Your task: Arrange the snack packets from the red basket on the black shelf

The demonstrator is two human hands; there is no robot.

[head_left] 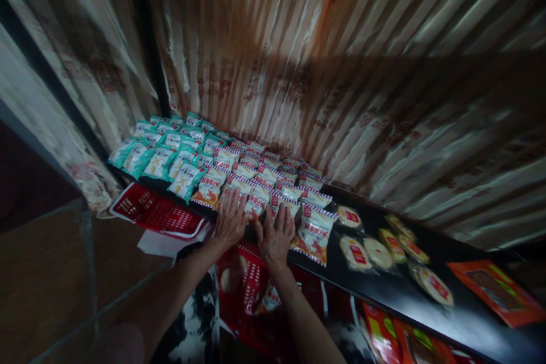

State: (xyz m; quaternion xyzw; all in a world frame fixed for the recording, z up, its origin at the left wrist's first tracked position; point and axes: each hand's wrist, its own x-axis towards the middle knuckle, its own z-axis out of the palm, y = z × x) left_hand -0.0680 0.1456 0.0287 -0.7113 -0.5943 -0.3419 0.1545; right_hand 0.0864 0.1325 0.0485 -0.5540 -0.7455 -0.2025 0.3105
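My left hand (pixel 231 217) lies flat, fingers spread, on the front row of red-and-white snack packets (pixel 260 182) laid out on a black shelf (pixel 426 301). My right hand (pixel 276 234) rests flat beside it on the same packets, fingers stretched out, next to one larger red-and-white packet (pixel 314 232). Neither hand grips anything. Teal-and-white snack packets (pixel 164 151) fill the shelf's left end in overlapping rows.
Clear packets of round cakes (pixel 375 250) lie to the right on the shelf, then an orange packet (pixel 495 290). Red plastic baskets (pixel 156 211) sit below the shelf, one holding packets. A striped curtain-like covering (pixel 341 68) hangs behind. Tiled floor lies at the left.
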